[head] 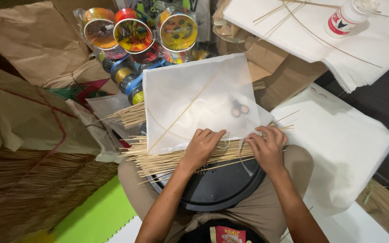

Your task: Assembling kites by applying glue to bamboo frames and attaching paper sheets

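Left hand point(202, 146) flat, fingers together, pressing lower edge of white paper kite sheet point(194, 96) onto bundle of thin bamboo sticks point(167, 159). Right hand point(269, 148) curled, fingertips pinching sheet's lower right edge, just beside left hand. Sheet tilted, diamond-wise, with one straight stick and one bowed stick showing through; lying over round black tray point(217, 186) on lap. Behind sheet: three round spools in clear wrap point(133, 33), faces orange, red-green, yellow, with blue-rimmed reels below. Top right: white plastic glue bottle point(347, 15) with red label, lying on stack of white paper point(374, 49) with loose sticks. Right: second white paper stack point(347, 139). Left: crumpled brown paper point(23, 40), dry straw-like bundle point(32, 189), green floor mat point(95, 216). Bottom centre: small red printed packet point(228, 234).
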